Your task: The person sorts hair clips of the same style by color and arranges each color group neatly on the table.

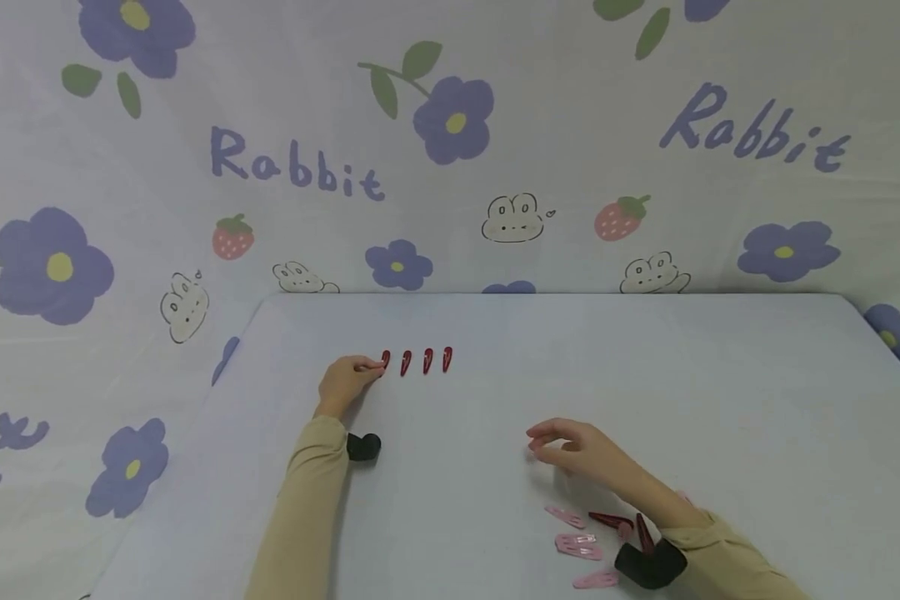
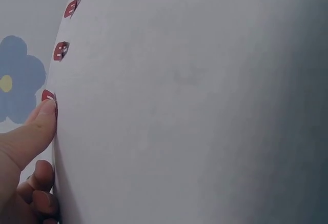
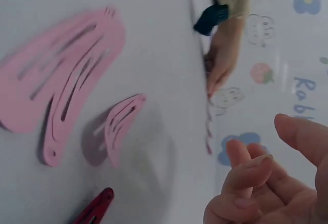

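Note:
At the far left of the white table, my left hand [image 1: 342, 385] pinches the leftmost red snap hair clip [image 1: 386, 358] between thumb and fingers. Other red hair clips [image 1: 427, 361] stand to its right, forming a spaced row with it. The left wrist view shows the thumb [image 2: 45, 112] over that clip's end. My right hand [image 1: 581, 450] hovers over the table's middle right, fingers loosely bent and nothing between them. Below it lie pink hair clips [image 1: 579, 546] and dark red ones [image 1: 610, 521], partly hidden by the right wrist.
A black wrist camera [image 1: 651, 564] covers part of the loose pile; another black wrist camera [image 1: 364, 447] sits on the left sleeve. The table's far edge [image 1: 555, 294] meets a cloth backdrop [image 1: 570, 142] printed with flowers, strawberries and rabbits.

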The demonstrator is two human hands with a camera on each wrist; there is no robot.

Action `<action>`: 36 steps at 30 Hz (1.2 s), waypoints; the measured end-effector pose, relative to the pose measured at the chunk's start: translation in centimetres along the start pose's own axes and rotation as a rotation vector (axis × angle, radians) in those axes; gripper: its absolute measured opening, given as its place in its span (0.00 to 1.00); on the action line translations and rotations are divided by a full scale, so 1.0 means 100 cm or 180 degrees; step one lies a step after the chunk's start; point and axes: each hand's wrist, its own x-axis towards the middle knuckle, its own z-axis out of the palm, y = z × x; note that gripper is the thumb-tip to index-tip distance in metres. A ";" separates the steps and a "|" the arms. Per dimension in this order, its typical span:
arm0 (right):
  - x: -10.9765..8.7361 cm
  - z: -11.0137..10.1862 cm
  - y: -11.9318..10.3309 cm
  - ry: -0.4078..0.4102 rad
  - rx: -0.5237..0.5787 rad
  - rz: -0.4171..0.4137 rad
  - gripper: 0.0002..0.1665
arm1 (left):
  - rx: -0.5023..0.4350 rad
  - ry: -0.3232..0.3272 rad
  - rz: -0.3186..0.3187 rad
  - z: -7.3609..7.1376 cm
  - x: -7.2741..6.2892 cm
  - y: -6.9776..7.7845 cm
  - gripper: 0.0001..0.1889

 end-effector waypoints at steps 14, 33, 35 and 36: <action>-0.062 0.006 -0.007 0.0261 -0.0489 -0.0811 0.10 | 0.0051 0.0064 -0.0051 0.004 -0.004 0.000 0.12; -0.084 -0.013 0.024 0.0608 -0.1234 0.0117 0.11 | 0.0042 0.0116 -0.0043 0.004 0.000 -0.002 0.11; -0.085 -0.013 0.026 0.0575 -0.1252 0.0157 0.11 | 0.0070 0.0124 -0.0074 0.005 0.000 -0.002 0.11; -0.084 -0.014 0.026 0.0543 -0.1256 0.0168 0.11 | 0.0077 0.0123 -0.0086 0.005 0.000 -0.002 0.11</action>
